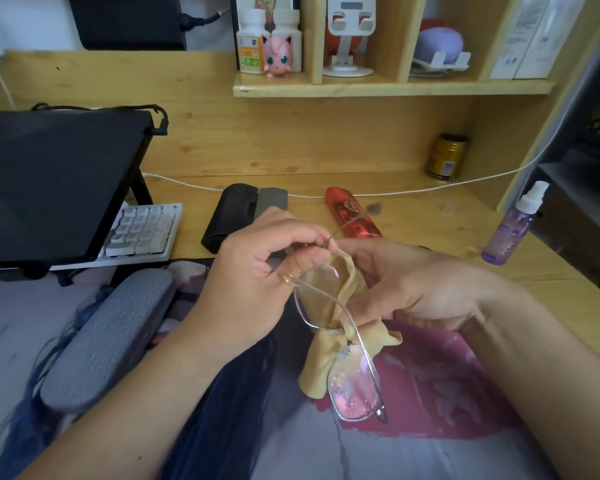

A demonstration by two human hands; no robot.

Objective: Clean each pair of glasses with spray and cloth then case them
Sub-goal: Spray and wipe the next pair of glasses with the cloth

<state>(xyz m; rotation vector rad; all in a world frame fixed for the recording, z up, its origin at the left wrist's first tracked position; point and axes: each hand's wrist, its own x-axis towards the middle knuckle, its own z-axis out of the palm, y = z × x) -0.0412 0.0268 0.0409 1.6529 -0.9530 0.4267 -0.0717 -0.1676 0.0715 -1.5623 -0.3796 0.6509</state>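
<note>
Wiping far lens of thin silver wire-framed glasses [340,344], held above the lap near the desk edge.
Left hand [257,282] fingers pinch the frame; right hand [406,285] fingers pinch the tan soft cloth [343,282] round the lens. Advice: light pressure, then the droplet-covered near lens.

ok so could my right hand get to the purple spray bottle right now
Probably not at once. The desk between your right hand and the purple spray bottle looks bare, so nothing blocks the way, but that hand is pinching the tan cloth on the glasses. It would have to let go first.
</note>
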